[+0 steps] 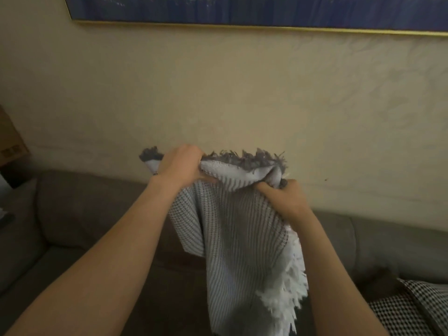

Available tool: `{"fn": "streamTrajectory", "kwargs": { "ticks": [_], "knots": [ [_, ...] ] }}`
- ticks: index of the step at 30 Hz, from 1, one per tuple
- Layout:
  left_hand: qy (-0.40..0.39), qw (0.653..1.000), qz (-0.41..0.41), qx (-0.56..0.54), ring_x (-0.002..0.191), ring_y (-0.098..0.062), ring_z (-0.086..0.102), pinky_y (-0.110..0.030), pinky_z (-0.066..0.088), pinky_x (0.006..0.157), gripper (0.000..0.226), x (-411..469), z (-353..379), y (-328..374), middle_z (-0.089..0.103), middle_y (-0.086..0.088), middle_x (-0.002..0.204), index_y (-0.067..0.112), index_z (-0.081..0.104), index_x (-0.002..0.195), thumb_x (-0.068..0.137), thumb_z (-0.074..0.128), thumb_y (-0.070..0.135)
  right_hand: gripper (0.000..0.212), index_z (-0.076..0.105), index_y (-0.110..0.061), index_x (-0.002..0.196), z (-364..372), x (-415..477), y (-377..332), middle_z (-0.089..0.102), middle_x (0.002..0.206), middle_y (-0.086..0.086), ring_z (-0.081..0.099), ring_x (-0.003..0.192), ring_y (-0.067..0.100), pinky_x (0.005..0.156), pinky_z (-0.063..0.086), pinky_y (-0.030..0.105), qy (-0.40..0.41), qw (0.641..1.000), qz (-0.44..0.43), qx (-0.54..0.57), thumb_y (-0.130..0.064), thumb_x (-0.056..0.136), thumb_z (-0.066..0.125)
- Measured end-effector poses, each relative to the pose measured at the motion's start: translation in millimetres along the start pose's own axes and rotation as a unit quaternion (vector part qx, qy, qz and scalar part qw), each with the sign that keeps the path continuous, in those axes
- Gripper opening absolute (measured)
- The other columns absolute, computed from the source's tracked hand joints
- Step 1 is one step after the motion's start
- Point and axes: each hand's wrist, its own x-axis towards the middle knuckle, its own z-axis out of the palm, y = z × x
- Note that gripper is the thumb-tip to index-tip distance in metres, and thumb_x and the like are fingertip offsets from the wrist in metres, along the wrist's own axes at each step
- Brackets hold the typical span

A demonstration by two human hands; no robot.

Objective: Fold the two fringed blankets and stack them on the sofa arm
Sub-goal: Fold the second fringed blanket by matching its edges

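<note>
A grey-and-white striped blanket [238,226] hangs in the air in front of me, over the brown sofa [84,214]. Dark grey fringe runs along its top edge and white fringe down its right side. My left hand [180,164] grips the top edge near the left corner. My right hand [286,198] is closed on the top edge at the right, slightly lower. A black-and-white checked blanket [412,309] lies on the sofa at the lower right, partly cut off by the frame. The sofa arm is not clearly in view.
A beige wall [242,93] rises behind the sofa, with a gold-framed blue picture [242,10] at the top. A cardboard box [11,139] stands at the far left beside the sofa.
</note>
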Motion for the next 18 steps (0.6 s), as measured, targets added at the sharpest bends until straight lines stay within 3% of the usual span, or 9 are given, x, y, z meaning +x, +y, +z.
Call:
{"fn": "streamTrajectory", "kwargs": {
  "ticks": [2, 4, 7, 11, 13, 15, 18],
  "knots": [
    [-0.019, 0.997, 0.009, -0.074, 0.047, -0.009, 0.052, -0.027, 0.033, 0.046, 0.062, -1.3, -0.9, 3.6, 0.057, 0.007, 0.054, 0.021, 0.056, 0.057, 0.064, 0.084, 0.075, 0.036, 0.071, -0.011, 0.074, -5.8, -1.9, -0.1, 0.075, 0.069, 0.01, 0.073, 0.066, 0.031, 0.067, 0.06, 0.045, -0.027, 0.995, 0.034, 0.085, -0.043, 0.083, 0.086],
    [-0.031, 0.99, 0.001, -0.137, 0.041, -0.011, 0.046, -0.026, 0.033, 0.045, 0.066, -3.2, -0.7, 3.9, 0.053, 0.007, 0.049, 0.018, 0.052, 0.055, 0.066, 0.08, 0.077, 0.042, 0.076, -0.006, 0.089, -8.8, -1.5, 4.9, 0.079, 0.086, 0.016, 0.078, 0.083, 0.036, 0.081, 0.064, 0.053, 0.032, 0.982, 0.048, 0.178, -0.046, 0.081, 0.088],
    [-0.022, 0.988, -0.021, -0.154, 0.043, -0.015, 0.044, -0.027, 0.032, 0.049, 0.065, -3.3, 1.9, 2.4, 0.05, 0.003, 0.052, 0.016, 0.052, 0.061, 0.081, 0.073, 0.074, 0.046, 0.074, -0.002, 0.084, -10.6, 0.0, 11.4, 0.074, 0.076, 0.02, 0.07, 0.066, 0.031, 0.063, 0.058, 0.043, 0.162, 0.972, 0.004, 0.169, -0.045, 0.081, 0.088],
    [-0.022, 0.986, -0.021, -0.164, 0.053, -0.021, 0.051, -0.03, 0.035, 0.052, 0.051, -1.6, 11.2, 7.1, 0.053, -0.005, 0.061, 0.01, 0.058, 0.072, 0.097, 0.071, 0.053, 0.027, 0.075, -0.013, 0.082, -6.1, -2.8, 5.0, 0.069, 0.064, -0.003, 0.061, 0.054, 0.012, 0.054, 0.048, 0.031, 0.231, 0.957, -0.027, 0.171, -0.038, 0.085, 0.086],
    [-0.027, 0.979, 0.003, -0.201, 0.065, -0.024, 0.057, -0.034, 0.039, 0.059, 0.038, -5.1, 18.4, 7.3, 0.057, -0.007, 0.073, 0.008, 0.058, 0.082, 0.1, 0.07, 0.039, 0.026, 0.075, -0.015, 0.078, -3.3, -3.7, 4.0, 0.071, 0.062, -0.005, 0.064, 0.053, 0.01, 0.052, 0.051, 0.036, 0.228, 0.959, -0.028, 0.163, -0.038, 0.085, 0.086],
    [-0.032, 0.974, 0.025, -0.224, 0.091, -0.024, 0.064, -0.04, 0.049, 0.074, 0.023, -12.6, 24.0, 6.9, 0.065, -0.007, 0.1, 0.013, 0.059, 0.106, 0.101, 0.071, 0.031, 0.025, 0.075, -0.016, 0.078, -2.0, -2.5, 8.3, 0.074, 0.067, 0.0, 0.072, 0.061, 0.02, 0.058, 0.057, 0.042, 0.222, 0.961, -0.027, 0.16, -0.037, 0.083, 0.088],
    [-0.054, 0.97, 0.027, -0.236, 0.115, -0.029, 0.062, -0.049, 0.054, 0.094, 0.042, -24.6, 23.1, 15.5, 0.064, -0.011, 0.128, 0.018, 0.048, 0.132, 0.1, 0.073, 0.03, 0.029, 0.067, -0.017, 0.078, -2.5, -0.8, 13.3, 0.069, 0.068, 0.003, 0.065, 0.059, 0.02, 0.059, 0.053, 0.04, 0.233, 0.961, -0.013, 0.15, -0.036, 0.083, 0.088]
  ]
}}
